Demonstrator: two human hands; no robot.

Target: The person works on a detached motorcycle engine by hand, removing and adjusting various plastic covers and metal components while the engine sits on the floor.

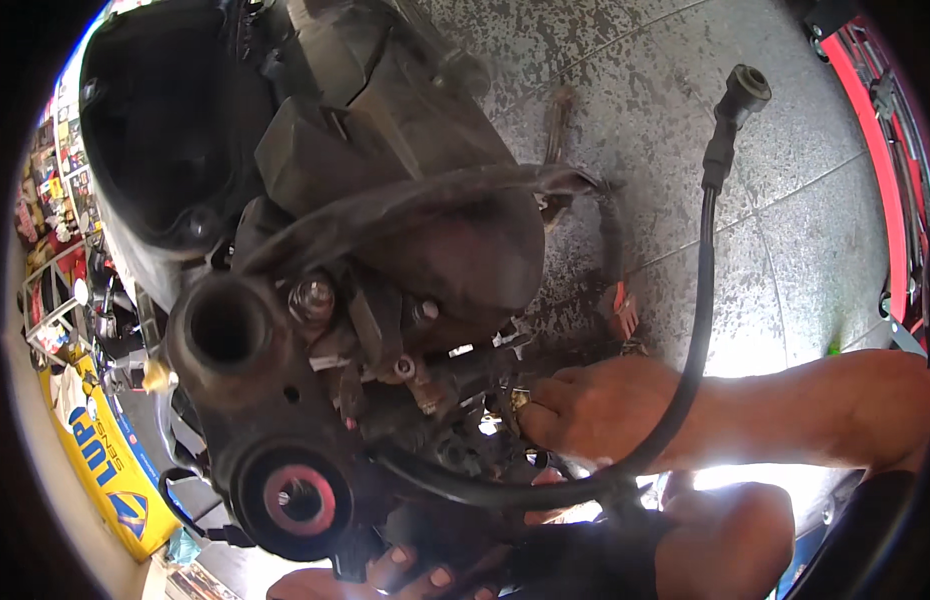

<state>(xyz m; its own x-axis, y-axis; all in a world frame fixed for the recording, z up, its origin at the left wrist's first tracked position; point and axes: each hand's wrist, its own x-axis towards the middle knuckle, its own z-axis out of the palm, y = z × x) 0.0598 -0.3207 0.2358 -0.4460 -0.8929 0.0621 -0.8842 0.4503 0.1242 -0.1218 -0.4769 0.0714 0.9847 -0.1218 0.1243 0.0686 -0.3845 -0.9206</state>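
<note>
- Floor (645, 130) of grey tiles, one stretch, speckled with dark blotches, joints running across it and strong light glaring near the right arm.
- One dark, grimy engine assembly (415, 235) takes up the left and middle of the view above that floor; what bears it is hidden from me.
- One red rack (865, 130) curves along the right side of the room.
- One set of shelves (53, 315) stands at the far left, crowded with small goods too many and too blurred to count.
- One yellow banner (110, 460) hangs low on the left, with large blue lettering, smaller print and a blue-and-white emblem.
- One black cable (703, 290) loops from the assembly across the person's right wrist and rises to a single ringed end cap (747, 88).
- Two hands: the right hand (595, 410) is curled beside the assembly, its fingertips at a small brassy piece, though whether they pinch or merely touch it I cannot tell; the left hand (410, 575) shows mostly bent fingertips near the assembly's underside, its grip hidden.
- Two round openings: one hollow socket (228, 328), one pinkish-red ring (301, 499) below it.
- One brassy piece (521, 398), smallest of all.
</note>
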